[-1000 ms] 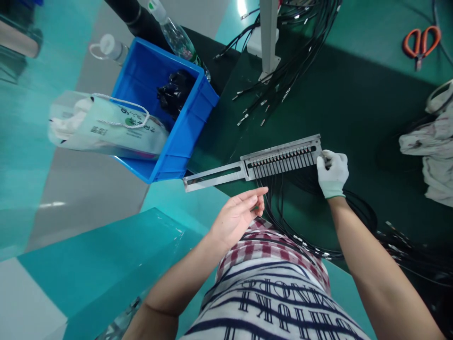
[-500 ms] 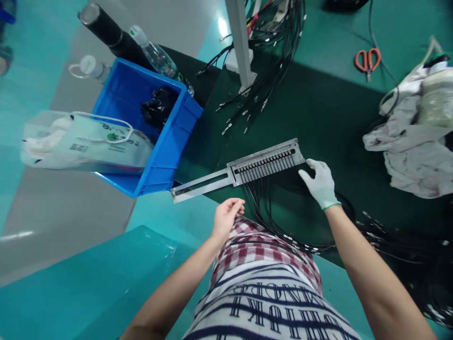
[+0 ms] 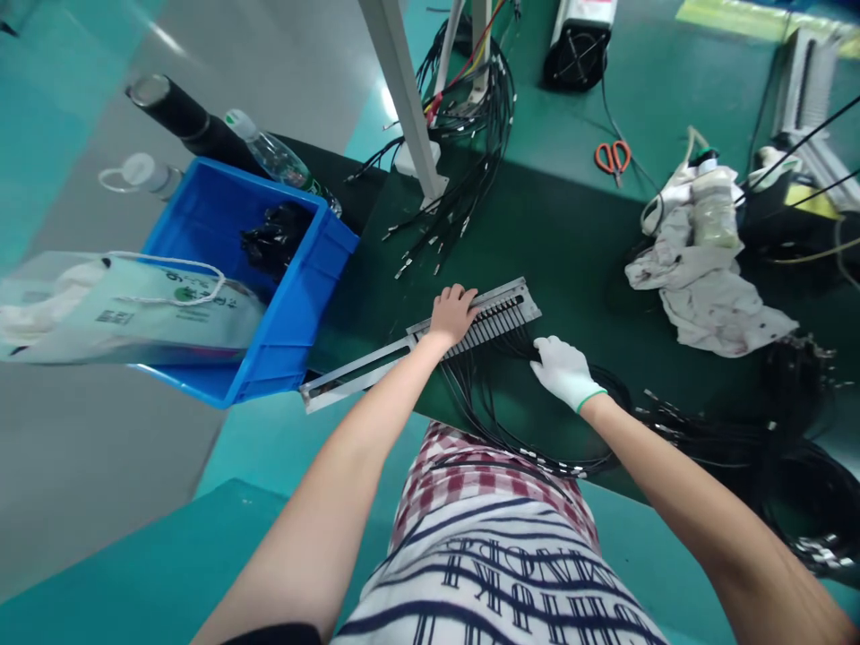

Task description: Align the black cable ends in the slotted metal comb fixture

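— Hands? Where?

— Left hand (image 3: 452,313), bare, palm down on metal comb fixture (image 3: 430,345), fingers curled together over upper edge, near the middle. Right hand (image 3: 563,371), in white glove, flat on black cables (image 3: 497,412) just beside fixture's toothed end, fingers loosely apart, clamped on nothing.

— Fixture itself?

— Lying slantwise on dark green mat (image 3: 591,260), thin handle end poking past table edge toward blue bin (image 3: 296,313). Cables slotted in teeth, trailing down toward lap.

— Anything else about?

— Orange scissors (image 3: 612,157) far back. Stained white cloth (image 3: 699,287) to right, well apart. Plastic bag (image 3: 121,309) resting on bin's rim.
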The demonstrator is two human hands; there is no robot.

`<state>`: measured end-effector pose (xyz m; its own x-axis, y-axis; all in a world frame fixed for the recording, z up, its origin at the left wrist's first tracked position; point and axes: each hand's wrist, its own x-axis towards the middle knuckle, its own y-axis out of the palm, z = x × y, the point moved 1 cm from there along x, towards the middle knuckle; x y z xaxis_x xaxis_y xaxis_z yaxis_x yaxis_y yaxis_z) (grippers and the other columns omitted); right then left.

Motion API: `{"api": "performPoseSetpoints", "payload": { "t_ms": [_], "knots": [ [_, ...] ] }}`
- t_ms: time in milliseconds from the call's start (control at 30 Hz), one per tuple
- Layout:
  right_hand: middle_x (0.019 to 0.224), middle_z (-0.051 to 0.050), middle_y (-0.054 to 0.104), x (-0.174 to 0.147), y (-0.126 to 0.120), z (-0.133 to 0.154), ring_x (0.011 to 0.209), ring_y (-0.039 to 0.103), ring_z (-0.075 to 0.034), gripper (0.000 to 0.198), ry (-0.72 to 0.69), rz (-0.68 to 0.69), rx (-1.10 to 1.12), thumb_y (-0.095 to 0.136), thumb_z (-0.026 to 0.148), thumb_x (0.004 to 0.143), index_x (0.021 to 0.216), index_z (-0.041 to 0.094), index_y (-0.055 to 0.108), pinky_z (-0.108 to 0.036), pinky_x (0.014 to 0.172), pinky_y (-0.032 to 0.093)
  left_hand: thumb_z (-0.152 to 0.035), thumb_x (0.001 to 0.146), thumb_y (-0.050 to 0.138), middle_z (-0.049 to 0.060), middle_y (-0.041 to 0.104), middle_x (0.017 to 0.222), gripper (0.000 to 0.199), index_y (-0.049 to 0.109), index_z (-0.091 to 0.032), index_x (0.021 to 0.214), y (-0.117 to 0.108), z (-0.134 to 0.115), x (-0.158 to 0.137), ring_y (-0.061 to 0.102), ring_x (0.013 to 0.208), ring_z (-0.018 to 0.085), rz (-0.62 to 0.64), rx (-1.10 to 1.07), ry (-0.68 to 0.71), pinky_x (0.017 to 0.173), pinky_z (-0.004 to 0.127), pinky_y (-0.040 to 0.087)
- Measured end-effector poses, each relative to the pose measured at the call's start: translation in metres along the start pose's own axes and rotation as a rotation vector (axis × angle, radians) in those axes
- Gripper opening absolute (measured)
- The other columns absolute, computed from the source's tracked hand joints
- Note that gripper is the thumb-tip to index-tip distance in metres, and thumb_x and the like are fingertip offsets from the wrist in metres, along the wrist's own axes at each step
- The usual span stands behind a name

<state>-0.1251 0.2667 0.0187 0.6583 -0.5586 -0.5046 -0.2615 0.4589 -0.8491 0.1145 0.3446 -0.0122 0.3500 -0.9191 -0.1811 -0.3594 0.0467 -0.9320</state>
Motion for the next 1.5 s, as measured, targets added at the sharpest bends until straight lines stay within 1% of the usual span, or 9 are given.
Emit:
{"api": "performPoseSetpoints", "payload": {
  "t_ms": [233, 400, 500, 633, 733, 867, 1100, 1300, 1500],
  "knots": [
    [0.102, -0.016, 0.063, 0.000, -0.006, 0.014, 0.094, 0.064, -0.032, 0.045, 0.082, 0.107, 0.034, 0.058, 0.014, 0.077, 0.120, 0.013, 0.050, -0.036, 0.075, 0.042, -0.051, 0.096, 0.041, 0.010, 0.057, 0.115, 0.042, 0.056, -0.024, 0.125, 0.008, 0.003, 0.014, 0.050, 0.112, 0.028, -0.011, 0.001, 0.041, 0.089, 0.038, 0.041],
    [0.099, -0.014, 0.067, 0.002, -0.019, 0.011, 0.096, 0.065, -0.033, 0.060, 0.155, 0.188, 0.181, 0.063, 0.020, 0.072, 0.129, 0.017, 0.045, -0.039, 0.081, 0.043, -0.051, 0.096, 0.042, 0.010, 0.056, 0.115, 0.041, 0.055, -0.026, 0.125, 0.010, 0.004, 0.011, 0.049, 0.112, 0.028, -0.009, 0.011, 0.045, 0.089, 0.038, 0.040],
    [0.090, -0.010, 0.070, 0.001, -0.022, 0.002, 0.083, 0.068, -0.026, 0.050, 0.179, 0.308, 0.348, 0.061, 0.027, 0.077, 0.124, 0.018, 0.048, -0.033, 0.071, 0.047, -0.051, 0.096, 0.040, 0.010, 0.056, 0.116, 0.041, 0.054, -0.026, 0.125, 0.009, 0.004, 0.011, 0.049, 0.113, 0.028, 0.002, 0.011, 0.041, 0.089, 0.038, 0.039],
    [0.075, -0.005, 0.069, 0.006, -0.017, -0.005, 0.061, 0.064, -0.014, 0.021, 0.147, 0.496, 0.587, 0.056, 0.034, 0.087, 0.097, 0.016, 0.055, -0.024, 0.060, 0.049, -0.050, 0.096, 0.042, 0.010, 0.056, 0.114, 0.038, 0.055, -0.025, 0.121, 0.005, 0.003, 0.017, 0.050, 0.111, 0.027, 0.030, 0.004, 0.069, 0.087, 0.037, 0.039],
    [0.072, -0.005, 0.067, 0.011, -0.014, -0.005, 0.052, 0.058, -0.010, 0.026, 0.140, 0.554, 0.689, 0.049, 0.039, 0.094, 0.091, 0.015, 0.055, -0.022, 0.055, 0.049, -0.047, 0.097, 0.042, 0.009, 0.058, 0.111, 0.032, 0.057, -0.025, 0.115, 0.004, -0.001, 0.026, 0.052, 0.108, 0.026, 0.044, -0.005, 0.109, 0.085, 0.037, 0.038],
    [0.067, -0.006, 0.062, 0.009, -0.022, 0.001, 0.052, 0.053, -0.010, 0.039, 0.153, 0.474, 0.682, 0.037, 0.042, 0.099, 0.086, 0.013, 0.059, -0.023, 0.055, 0.046, -0.045, 0.098, 0.040, 0.010, 0.057, 0.111, 0.031, 0.057, -0.024, 0.112, 0.007, -0.007, 0.033, 0.051, 0.109, 0.027, 0.028, -0.010, 0.117, 0.087, 0.039, 0.035],
    [0.095, -0.014, 0.064, -0.003, -0.041, 0.012, 0.095, 0.059, -0.021, 0.021, 0.131, 0.228, 0.620, 0.052, 0.033, 0.091, 0.084, 0.015, 0.059, -0.024, 0.075, 0.040, -0.046, 0.099, 0.034, 0.009, 0.057, 0.110, 0.033, 0.056, -0.025, 0.113, 0.008, -0.006, 0.030, 0.050, 0.108, 0.026, 0.020, -0.001, 0.122, 0.086, 0.038, 0.035],
    [0.067, -0.004, 0.057, -0.010, -0.016, 0.009, 0.058, 0.053, -0.012, 0.036, 0.240, 0.322, 0.758, 0.037, 0.040, 0.097, 0.084, 0.014, 0.058, -0.022, 0.057, 0.041, -0.048, 0.099, 0.035, 0.010, 0.057, 0.111, 0.034, 0.056, -0.024, 0.113, 0.010, -0.006, 0.029, 0.050, 0.109, 0.027, 0.018, 0.004, 0.122, 0.087, 0.039, 0.035],
    [0.060, 0.002, 0.048, -0.016, -0.002, 0.002, 0.050, 0.046, -0.008, 0.034, 0.276, 0.331, 0.912, 0.039, 0.043, 0.096, 0.087, 0.014, 0.054, -0.019, 0.049, 0.041, -0.048, 0.099, 0.035, 0.010, 0.057, 0.110, 0.034, 0.055, -0.024, 0.112, 0.010, -0.006, 0.030, 0.050, 0.108, 0.027, 0.016, 0.004, 0.108, 0.088, 0.039, 0.035]
  ]
}}
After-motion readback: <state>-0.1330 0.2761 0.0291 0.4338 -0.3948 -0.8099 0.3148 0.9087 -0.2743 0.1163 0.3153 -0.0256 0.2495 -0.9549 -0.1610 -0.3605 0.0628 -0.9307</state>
